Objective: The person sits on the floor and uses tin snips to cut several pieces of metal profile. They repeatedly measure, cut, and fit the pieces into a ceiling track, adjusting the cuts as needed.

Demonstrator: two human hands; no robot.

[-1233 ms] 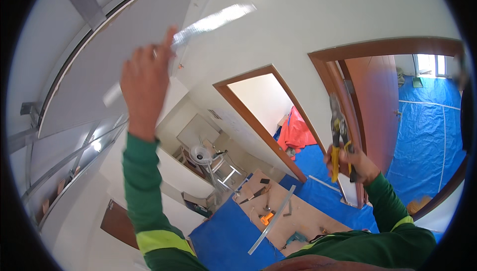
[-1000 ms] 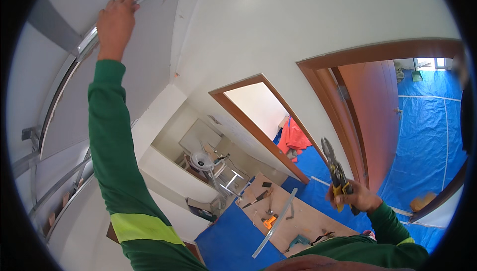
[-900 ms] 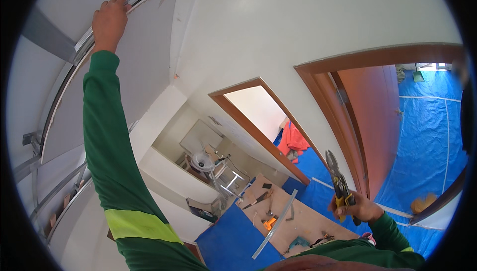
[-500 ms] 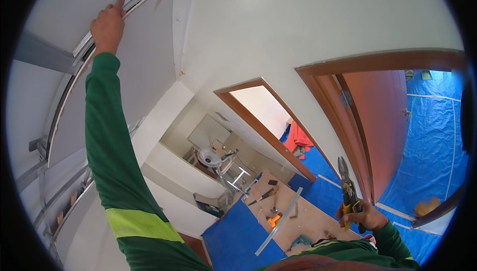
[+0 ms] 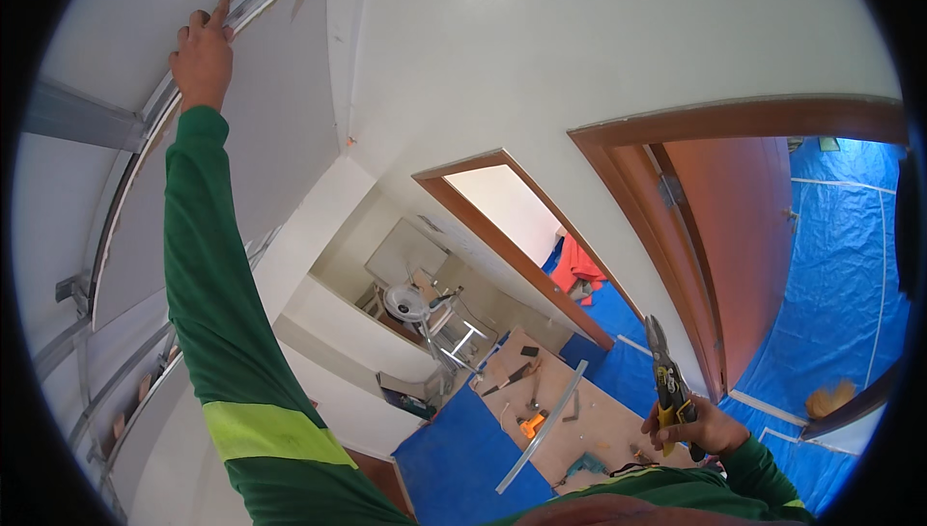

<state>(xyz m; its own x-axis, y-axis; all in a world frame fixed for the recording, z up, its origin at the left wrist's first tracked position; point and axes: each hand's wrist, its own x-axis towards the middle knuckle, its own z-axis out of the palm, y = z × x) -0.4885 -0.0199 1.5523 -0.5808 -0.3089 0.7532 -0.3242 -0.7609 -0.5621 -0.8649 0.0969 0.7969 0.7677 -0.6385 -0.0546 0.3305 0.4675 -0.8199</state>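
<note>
My left hand (image 5: 201,61) is raised at the upper left, its fingers curled over a silver metal channel (image 5: 253,5). The channel lies along the upper edge of a grey-white board (image 5: 266,106); my forefinger stretches along the metal and my palm hides part of it. At the lower right, my right hand (image 5: 703,427) is closed around the yellow-and-black handles of a pair of tin snips (image 5: 668,372). The snips' blades point upward, away from the board, and look closed together.
Below lies a tan board (image 5: 512,362) bearing an orange tool (image 5: 531,425), a teal drill (image 5: 584,466) and a long metal strip (image 5: 543,428). Blue sheeting (image 5: 444,473) covers the floor. A fan (image 5: 406,303) stands by a stepladder (image 5: 463,343). Brown-framed doorways (image 5: 628,188) are at right.
The metal channel under my left hand has shifted and now lies closer along the board's edge. My left hand moved slightly left; the snips in my right hand moved slightly left and down.
</note>
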